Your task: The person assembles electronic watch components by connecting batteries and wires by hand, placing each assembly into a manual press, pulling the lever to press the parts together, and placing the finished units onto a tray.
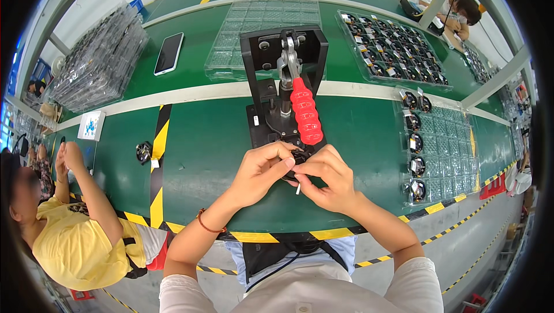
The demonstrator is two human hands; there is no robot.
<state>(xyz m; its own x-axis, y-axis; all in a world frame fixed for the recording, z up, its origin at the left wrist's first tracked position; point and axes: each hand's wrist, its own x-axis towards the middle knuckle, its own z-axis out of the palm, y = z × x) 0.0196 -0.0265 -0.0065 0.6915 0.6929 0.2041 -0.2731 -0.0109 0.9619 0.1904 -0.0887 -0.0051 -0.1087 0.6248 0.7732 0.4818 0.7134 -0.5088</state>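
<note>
Between the clamp (285, 98) and the desk's (213, 157) near edge, the left hand (261, 170) and right hand (329, 181) meet, both pinching the black part (299, 156), neither clearly nearer, its long axis hidden by fingers.

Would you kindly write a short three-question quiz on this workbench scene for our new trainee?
1. What colour is the handle of the toggle clamp? A: blue; B: red; C: yellow.
2. True or false: the phone lies to the left of the toggle clamp.
3. Fill in: the person's left hand and right hand meet at a small ____ part.

Key: 1. B; 2. true; 3. black.
</note>
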